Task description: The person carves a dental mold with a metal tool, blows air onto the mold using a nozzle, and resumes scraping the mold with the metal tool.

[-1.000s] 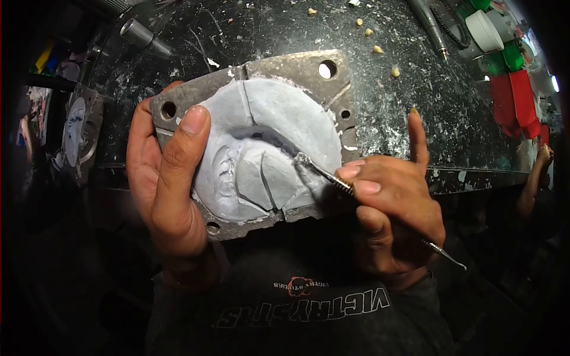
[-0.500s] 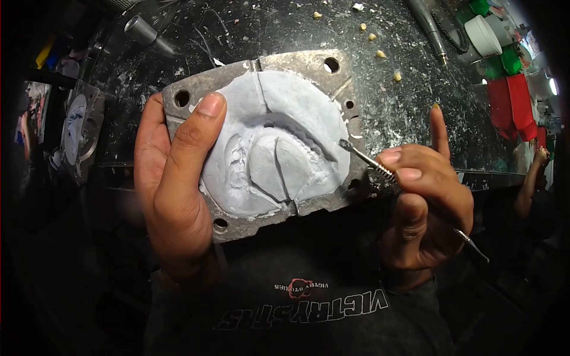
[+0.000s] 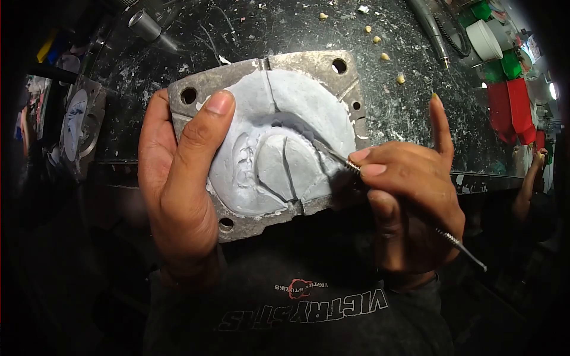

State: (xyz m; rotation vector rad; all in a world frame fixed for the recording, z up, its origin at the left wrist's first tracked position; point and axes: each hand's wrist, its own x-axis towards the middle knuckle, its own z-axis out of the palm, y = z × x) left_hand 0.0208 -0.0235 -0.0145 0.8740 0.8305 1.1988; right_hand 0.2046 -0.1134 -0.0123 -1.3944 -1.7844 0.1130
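My left hand [image 3: 181,178] grips the left side of a metal denture flask half [image 3: 309,62], thumb on top, holding it tilted above my lap. Pale plaster [image 3: 303,95] fills the flask, with a horseshoe-shaped groove and tooth-shaped hollows around a raised middle part. Between thumb and fingers, my right hand [image 3: 415,196] pinches a thin metal dental carver [image 3: 454,240] with ribbed grips. Its working tip lies at the right part of the groove, and the other end sticks out past the palm. My right little finger points up.
Several small yellowish pieces [image 3: 385,57] lie on the scratched dark bench [image 3: 261,29]. A metal cylinder [image 3: 144,25] and a handpiece [image 3: 430,32] lie farther back. Another plaster-filled flask part [image 3: 89,127] is at left, red bins [image 3: 510,110] at right. A person's arm [image 3: 525,190] shows far right.
The carver's tip has moved left from the plaster's outer right rim into the groove, my right hand going with it. The flask and my left hand have shifted slightly right.
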